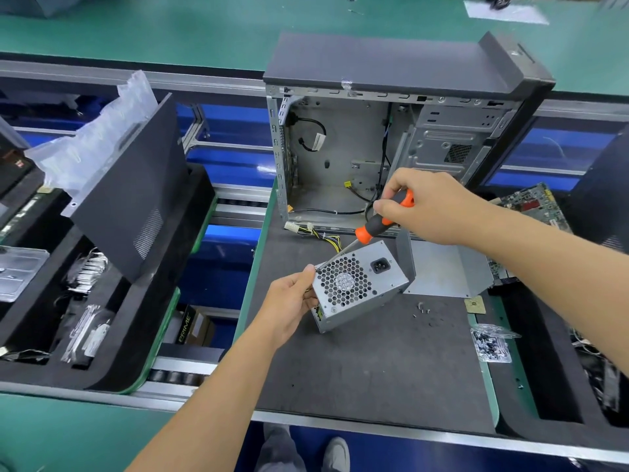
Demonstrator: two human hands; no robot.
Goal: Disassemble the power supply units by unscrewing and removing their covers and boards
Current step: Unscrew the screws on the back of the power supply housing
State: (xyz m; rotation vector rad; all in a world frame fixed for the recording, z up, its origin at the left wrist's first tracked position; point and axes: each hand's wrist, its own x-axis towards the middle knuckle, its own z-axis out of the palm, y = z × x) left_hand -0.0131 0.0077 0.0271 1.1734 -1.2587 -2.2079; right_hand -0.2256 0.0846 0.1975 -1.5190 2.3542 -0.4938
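Both forearms are bare from the lower edge of the view up to the wrists; no sleeve, cuff, watch or glove shows on either. The left hand (289,301) and the right hand (429,206) are uncovered too, with short, plain nails on the fingers (386,208) and no rings visible. At the bottom of the view the legs wear grey trousers (277,449), and one foot is in a light grey shoe (337,454) with a rounded toe.

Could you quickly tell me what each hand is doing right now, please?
Left hand: holds the power supply unit.
Right hand: grips the screwdriver.
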